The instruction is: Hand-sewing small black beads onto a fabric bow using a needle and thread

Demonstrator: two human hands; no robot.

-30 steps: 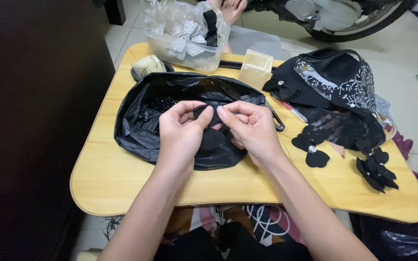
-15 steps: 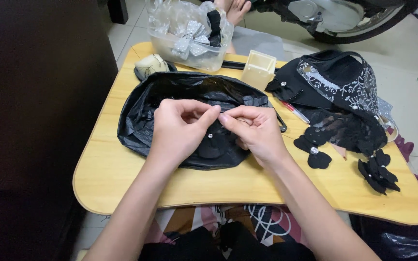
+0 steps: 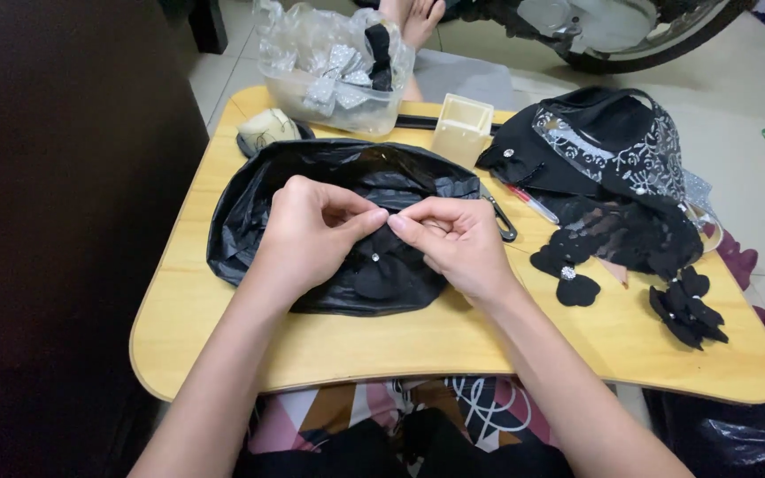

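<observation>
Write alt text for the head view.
Left hand and right hand pinch a black fabric flower with a small gem centre over a black plastic bag on a wooden lap table; more flowers lie right.

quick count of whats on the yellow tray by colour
Black: 5 - plastic bag, held fabric flower, flat flower, flower pile, lace cloth heap
Clear: 1 - tub
Cream: 2 - small box, round item
Total: 8
</observation>
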